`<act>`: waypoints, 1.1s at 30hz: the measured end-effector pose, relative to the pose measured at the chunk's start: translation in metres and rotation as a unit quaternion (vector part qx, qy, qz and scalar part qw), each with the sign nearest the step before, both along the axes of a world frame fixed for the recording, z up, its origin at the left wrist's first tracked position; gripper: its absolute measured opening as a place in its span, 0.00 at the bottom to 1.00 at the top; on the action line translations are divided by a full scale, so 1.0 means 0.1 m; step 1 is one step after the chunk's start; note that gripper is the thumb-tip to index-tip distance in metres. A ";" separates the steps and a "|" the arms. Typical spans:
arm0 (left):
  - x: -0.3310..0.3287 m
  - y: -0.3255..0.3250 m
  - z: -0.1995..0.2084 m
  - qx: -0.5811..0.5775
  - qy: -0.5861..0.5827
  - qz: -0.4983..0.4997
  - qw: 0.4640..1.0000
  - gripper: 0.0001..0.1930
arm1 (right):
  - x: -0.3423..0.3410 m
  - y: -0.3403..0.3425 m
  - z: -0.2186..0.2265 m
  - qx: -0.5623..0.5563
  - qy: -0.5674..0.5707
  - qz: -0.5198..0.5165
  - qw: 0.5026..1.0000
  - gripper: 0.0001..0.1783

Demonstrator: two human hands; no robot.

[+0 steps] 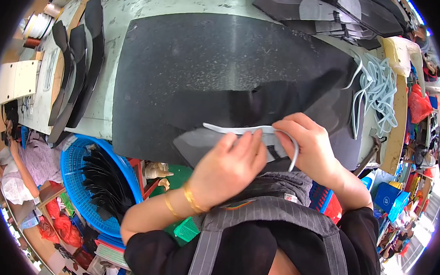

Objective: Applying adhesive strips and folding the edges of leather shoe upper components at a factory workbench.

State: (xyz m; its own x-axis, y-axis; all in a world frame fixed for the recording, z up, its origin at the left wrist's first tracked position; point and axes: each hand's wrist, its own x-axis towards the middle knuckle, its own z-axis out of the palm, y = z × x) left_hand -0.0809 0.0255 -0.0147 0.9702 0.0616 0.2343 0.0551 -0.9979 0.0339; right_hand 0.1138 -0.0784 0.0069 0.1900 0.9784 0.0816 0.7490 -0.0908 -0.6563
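A thin white strip (215,128) runs along the upper edge of a flat grey panel (193,142) with a black part. My left hand (231,162) lies over the panel, its bent fingertips holding the strip down at the edge. To the right, my right hand (305,143) pinches the same strip between thumb and fingers, and its loose end curls down below the thumb. The panel rests on a large black mat (184,52); my hands hide part of its lower side.
Tangled pale-blue strips (379,95) lie at the table's right edge. Curved black pieces (88,58) stand at the left, and black-and-grey panels (328,12) are stacked at the far right. A blue basket (68,180) of black pieces stands below left. Another person's arm (24,168) shows far left.
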 end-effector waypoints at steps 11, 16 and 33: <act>0.40 -0.32 0.24 -0.038 0.094 0.079 0.992 0.40 | 0.23 -0.25 -0.09 -0.008 0.086 -0.138 0.987 0.05; 0.69 -0.55 0.11 -0.047 0.037 0.083 0.995 0.42 | 0.28 -0.21 -0.18 -0.022 0.079 -0.126 0.989 0.07; 0.91 -0.64 0.09 0.015 0.087 0.116 0.989 0.43 | 0.65 -0.34 -0.19 -0.018 0.063 -0.221 0.973 0.10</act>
State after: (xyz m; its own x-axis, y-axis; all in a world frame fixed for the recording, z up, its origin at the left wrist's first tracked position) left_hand 0.0098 -0.0386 -0.0059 0.9569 0.2820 0.0698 0.2843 -0.9584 -0.0251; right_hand 0.1789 -0.1120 -0.0124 0.5992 0.8006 -0.0023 0.5452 -0.4102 -0.7311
